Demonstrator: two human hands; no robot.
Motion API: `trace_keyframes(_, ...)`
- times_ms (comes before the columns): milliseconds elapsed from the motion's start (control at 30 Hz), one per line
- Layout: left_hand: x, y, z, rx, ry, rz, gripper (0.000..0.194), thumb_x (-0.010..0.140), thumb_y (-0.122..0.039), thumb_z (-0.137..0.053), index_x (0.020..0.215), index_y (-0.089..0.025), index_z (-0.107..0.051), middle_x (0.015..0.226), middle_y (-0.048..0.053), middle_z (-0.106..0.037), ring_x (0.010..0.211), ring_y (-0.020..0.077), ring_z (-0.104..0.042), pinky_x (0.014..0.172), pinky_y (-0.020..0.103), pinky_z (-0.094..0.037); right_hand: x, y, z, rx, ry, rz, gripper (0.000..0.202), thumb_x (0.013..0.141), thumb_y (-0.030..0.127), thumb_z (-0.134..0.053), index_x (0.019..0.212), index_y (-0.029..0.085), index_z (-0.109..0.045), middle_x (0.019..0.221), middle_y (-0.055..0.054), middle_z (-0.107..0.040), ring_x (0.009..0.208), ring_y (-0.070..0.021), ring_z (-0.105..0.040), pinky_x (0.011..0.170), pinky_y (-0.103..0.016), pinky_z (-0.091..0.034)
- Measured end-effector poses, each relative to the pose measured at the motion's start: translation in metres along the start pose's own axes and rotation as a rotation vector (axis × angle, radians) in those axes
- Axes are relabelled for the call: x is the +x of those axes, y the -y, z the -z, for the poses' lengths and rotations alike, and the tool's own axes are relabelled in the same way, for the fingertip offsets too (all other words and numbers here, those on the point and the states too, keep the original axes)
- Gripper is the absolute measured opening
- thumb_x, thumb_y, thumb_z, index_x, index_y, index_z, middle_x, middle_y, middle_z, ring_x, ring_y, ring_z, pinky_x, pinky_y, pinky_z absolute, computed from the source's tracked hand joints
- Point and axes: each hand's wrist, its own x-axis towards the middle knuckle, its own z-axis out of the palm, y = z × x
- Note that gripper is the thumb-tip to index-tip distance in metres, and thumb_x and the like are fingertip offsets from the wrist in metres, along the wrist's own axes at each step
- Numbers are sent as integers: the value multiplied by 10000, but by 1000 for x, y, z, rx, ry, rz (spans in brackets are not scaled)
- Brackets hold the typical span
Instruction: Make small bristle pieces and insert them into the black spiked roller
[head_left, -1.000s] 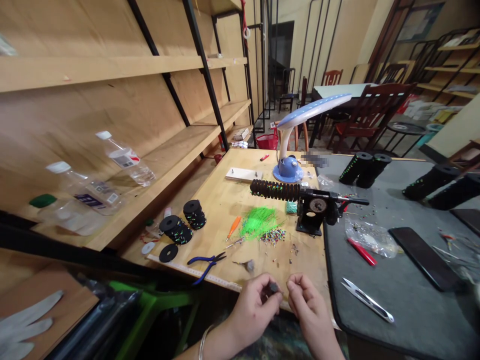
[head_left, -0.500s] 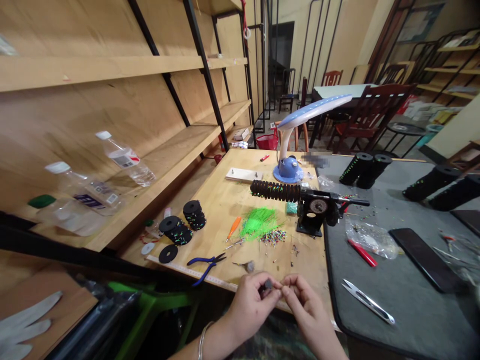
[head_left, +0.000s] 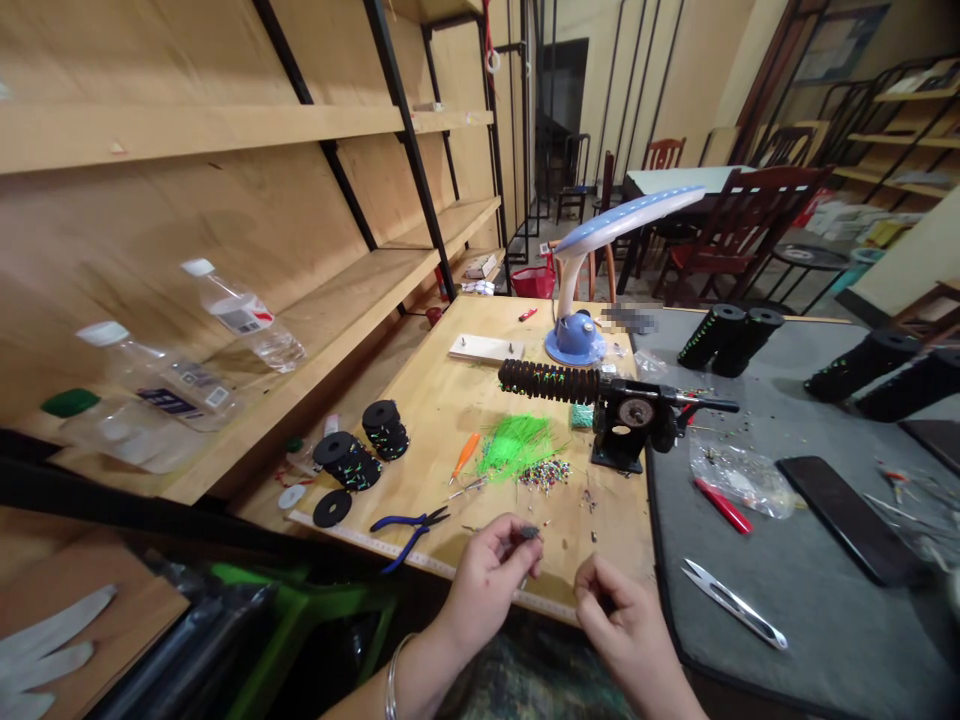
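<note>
My left hand (head_left: 489,575) pinches a small dark grey piece (head_left: 528,534) between thumb and fingertips, just above the near edge of the wooden table (head_left: 442,410). My right hand (head_left: 616,610) is a little to the right and lower, its fingers curled together; what they hold, if anything, is too small to see. Beyond the hands lie a heap of green strands (head_left: 516,443) and a scatter of small coloured beads (head_left: 545,472). A black winding tool (head_left: 626,420) carries a rod of stacked dark discs (head_left: 549,381).
Blue pliers (head_left: 411,524), an orange-handled tool (head_left: 466,454) and stacks of black discs (head_left: 364,447) lie on the left. A blue desk lamp (head_left: 581,330) stands behind. On the grey mat (head_left: 810,600): thread snips (head_left: 733,602), a red tool (head_left: 723,503), a plastic bag (head_left: 739,474), a phone (head_left: 850,515). Bottles (head_left: 244,320) lie on the shelf.
The hands have parted: my left hand rose toward the table with the small piece, and my right hand dropped back toward me. The camera shifted slightly.
</note>
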Motion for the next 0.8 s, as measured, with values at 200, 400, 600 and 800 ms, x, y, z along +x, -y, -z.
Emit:
trace_keyframes(200,10,2,15,-13,-60,-13,229,780,-361,-694,803,-148,-613,646,-8,-584,613,110,-537,571,208,-395,3,-1,11,42,-8,-63,144,739,288,-493,626,216,-440,572,42,-408,553,-141,-417,535,-243,-320)
trace_keyframes(400,4,6,11,-15,53,123,245,743,-354,-716,791,-147,-593,651,-22,-573,577,101,-524,561,214,-395,6,-5,7,169,-6,-138,231,791,395,-540,682,191,-545,576,61,-352,538,-130,-362,519,-238,-295)
trace_keyframes(600,-3,18,0,-23,100,184,222,734,-330,-682,719,-162,-538,585,-44,-526,523,93,-480,532,222,-375,10,-2,2,194,-47,-215,344,733,510,-589,671,172,-608,524,73,-316,498,-121,-312,491,-241,-253)
trace_keyframes(800,-3,23,-4,-37,87,211,209,720,-314,-669,684,-165,-526,545,-48,-523,482,81,-472,487,209,-330,8,3,-2,202,-115,-237,382,708,550,-606,646,174,-611,495,83,-290,466,-110,-280,466,-237,-238)
